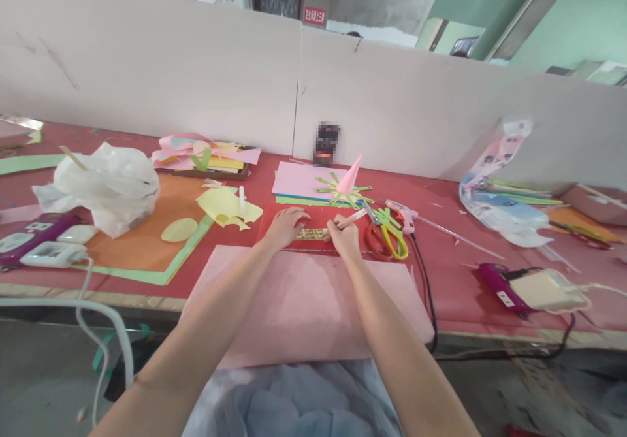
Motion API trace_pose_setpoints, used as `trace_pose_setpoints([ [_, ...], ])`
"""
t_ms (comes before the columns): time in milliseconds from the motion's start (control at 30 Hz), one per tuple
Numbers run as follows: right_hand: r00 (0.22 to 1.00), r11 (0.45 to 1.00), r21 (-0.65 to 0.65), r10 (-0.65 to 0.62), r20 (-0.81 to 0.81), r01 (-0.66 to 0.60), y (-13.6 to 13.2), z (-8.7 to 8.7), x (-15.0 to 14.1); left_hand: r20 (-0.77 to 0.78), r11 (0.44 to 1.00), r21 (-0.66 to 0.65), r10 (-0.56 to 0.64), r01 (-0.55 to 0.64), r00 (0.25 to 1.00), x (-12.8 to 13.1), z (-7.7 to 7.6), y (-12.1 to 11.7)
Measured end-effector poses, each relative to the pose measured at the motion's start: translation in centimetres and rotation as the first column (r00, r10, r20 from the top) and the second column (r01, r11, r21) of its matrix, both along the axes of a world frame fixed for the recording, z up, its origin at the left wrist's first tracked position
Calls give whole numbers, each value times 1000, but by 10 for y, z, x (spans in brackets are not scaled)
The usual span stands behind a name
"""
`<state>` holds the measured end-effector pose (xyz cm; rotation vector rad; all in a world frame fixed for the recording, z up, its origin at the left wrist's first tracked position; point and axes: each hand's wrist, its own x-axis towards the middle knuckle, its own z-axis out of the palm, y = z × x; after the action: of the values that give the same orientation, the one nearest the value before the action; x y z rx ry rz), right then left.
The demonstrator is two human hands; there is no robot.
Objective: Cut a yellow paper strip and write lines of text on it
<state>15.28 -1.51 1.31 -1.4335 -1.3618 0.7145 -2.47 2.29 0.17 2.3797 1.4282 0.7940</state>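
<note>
My left hand [285, 226] lies flat, fingers stretched out, pressing on a red sheet of paper [267, 223] and the end of a yellowish ruler [312, 234]. My right hand [345, 234] is closed in a pinch round a pink pen [356, 216] whose tip rests by the ruler on the red sheet. Both forearms reach out over a large pink sheet [304, 303] that hangs over the table's near edge.
Red-and-yellow scissors [386, 240] and a pink glue gun [404, 215] lie right of my hand. A pink paper cone [349, 176] stands on green strips. White plastic bag [105, 185], orange sheet [142, 234], power strips [44, 241] left; packaged paper [504, 211] right. A board wall [196, 78] closes the back.
</note>
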Motion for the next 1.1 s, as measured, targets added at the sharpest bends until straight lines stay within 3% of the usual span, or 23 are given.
trace_pose_setpoints([
  [633,999,1000,2,17,-29,-17,1,-1,1,-8,1000,7,-11,11,1000,0,1,0],
  [1100,998,998,23,-57,18,57,1,0,1,-9,1000,16,-12,13,1000,0,-1,1],
])
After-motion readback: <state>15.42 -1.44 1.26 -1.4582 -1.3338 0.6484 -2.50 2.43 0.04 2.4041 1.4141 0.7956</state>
